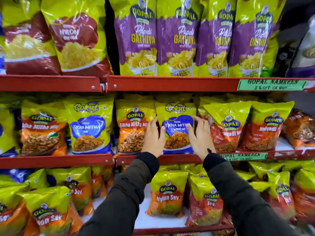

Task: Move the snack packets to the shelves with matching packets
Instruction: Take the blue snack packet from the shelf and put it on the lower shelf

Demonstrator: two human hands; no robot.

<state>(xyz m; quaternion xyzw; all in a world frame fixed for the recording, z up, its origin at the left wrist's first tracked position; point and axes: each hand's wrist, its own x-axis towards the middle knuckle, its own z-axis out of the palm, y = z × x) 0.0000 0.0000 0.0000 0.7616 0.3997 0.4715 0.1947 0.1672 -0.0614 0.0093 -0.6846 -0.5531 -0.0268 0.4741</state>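
left hand (pixel 153 136) and right hand (pixel 198 133), both spread wide, flank the upright yellow-and-blue plastic gokul snack packet (pixel 176 128) on the red metal middle shelf (pixel 56 160); its matching blue packet (pixel 88 126) stands leftward, nearer the left hand.

Blue-yellow Gokul packet (pixel 176 128), upright, middle shelf, among Gopal packets (pixel 133 128)

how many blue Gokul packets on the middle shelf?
2 clearly: one left of the shelf joint, one between the left hand and right hand. Blue edges at far left may be more.
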